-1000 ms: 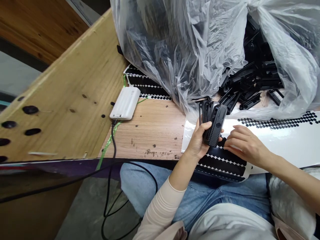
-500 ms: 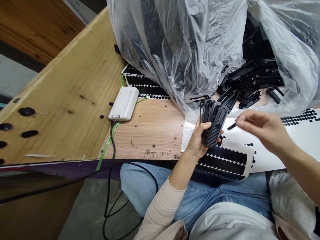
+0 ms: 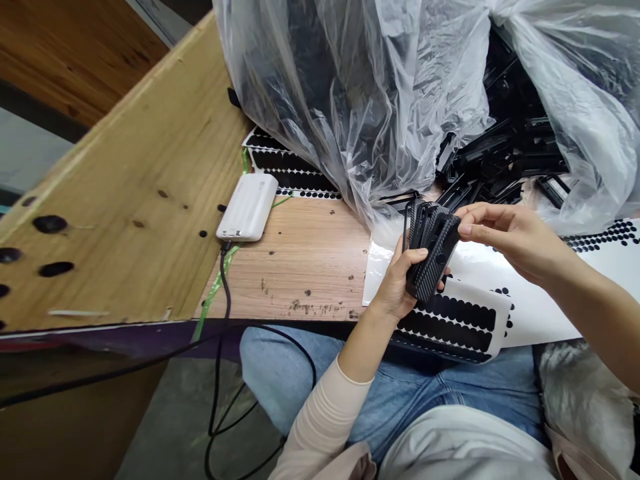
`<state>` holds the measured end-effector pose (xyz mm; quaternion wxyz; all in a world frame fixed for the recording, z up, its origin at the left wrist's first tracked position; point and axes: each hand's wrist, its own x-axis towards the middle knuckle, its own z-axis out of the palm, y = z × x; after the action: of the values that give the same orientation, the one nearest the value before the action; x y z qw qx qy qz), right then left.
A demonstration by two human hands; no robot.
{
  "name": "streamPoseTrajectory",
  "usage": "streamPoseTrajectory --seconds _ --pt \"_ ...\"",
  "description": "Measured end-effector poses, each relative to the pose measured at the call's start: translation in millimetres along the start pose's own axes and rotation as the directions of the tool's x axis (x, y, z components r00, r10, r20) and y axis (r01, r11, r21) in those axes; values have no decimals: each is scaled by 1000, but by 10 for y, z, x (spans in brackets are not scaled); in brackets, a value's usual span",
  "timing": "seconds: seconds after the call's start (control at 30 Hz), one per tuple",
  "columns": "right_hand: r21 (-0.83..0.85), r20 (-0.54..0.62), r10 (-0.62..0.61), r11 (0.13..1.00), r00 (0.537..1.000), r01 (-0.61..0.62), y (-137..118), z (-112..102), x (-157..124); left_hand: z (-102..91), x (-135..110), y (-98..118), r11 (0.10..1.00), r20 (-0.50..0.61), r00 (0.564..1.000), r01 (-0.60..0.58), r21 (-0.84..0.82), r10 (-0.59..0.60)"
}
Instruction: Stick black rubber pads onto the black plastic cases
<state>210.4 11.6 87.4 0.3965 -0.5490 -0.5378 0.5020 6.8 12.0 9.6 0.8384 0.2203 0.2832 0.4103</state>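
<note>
Left grip point(image 3: 399, 285) clasps weave-textured oblong black pieces point(image 3: 431, 263); right grip point(image 3: 517, 239), closure unclear, touches one.

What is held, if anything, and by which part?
Left grip: bundle of black parts, around its near half. Right grip: at the bundle's far end; whether holding anything cannot be told.
</note>
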Motion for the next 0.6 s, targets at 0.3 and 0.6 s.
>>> streamPoseTrajectory --seconds 0.3,0.6 --pt "-32 -13 -19 999 1000 18 -13 5 10 24 -7 19 1000 1 1000 8 -20 -8" --pt "21 -64 3 1000 998 -1 28 65 -32 3 -1 7 1000 10 1000 2 -22 -1"
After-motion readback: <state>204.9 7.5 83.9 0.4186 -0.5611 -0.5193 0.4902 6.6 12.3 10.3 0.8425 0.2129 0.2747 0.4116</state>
